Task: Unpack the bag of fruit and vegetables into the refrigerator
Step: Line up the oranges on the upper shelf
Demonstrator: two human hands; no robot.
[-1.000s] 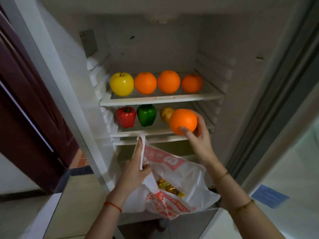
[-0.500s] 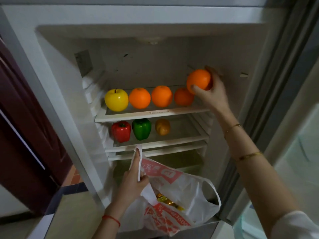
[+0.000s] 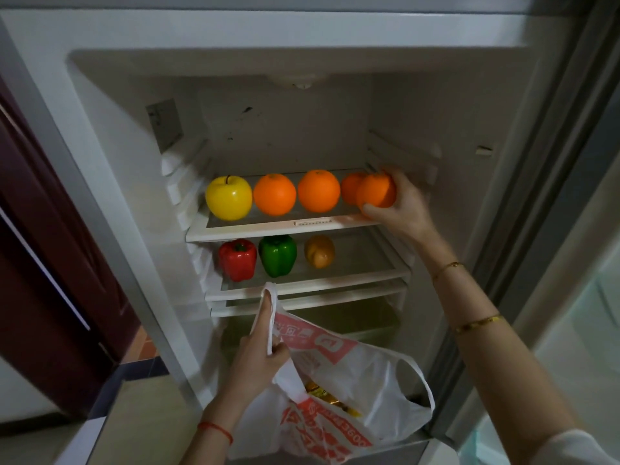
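**Setting the orange at the end of the top row**

The right hand (image 3: 401, 209) grips an orange (image 3: 375, 195) at the right end of the top shelf (image 3: 268, 228), fingers wrapped around its far and under sides. It sits just in front of another orange (image 3: 350, 191), partly covering it. Whether it already rests on the shelf I cannot tell. To its left stand 2 more oranges and a yellow apple (image 3: 228, 198) in a neat row.

The left hand (image 3: 260, 357) is closed on a handle of the bag (image 3: 352, 380), holding its mouth open below the shelves; something yellow shows inside.

On the shelf below are a red pepper (image 3: 237, 260), a green pepper (image 3: 277, 256) and a brownish fruit (image 3: 319, 251).

To finish well, lower the orange until the shelf takes its weight, then release slowly. Round fruit rolls, and the spot is near the front edge, so nudging it back beside its neighbour seems wise. Draw the hand out to the right to avoid knocking the row.
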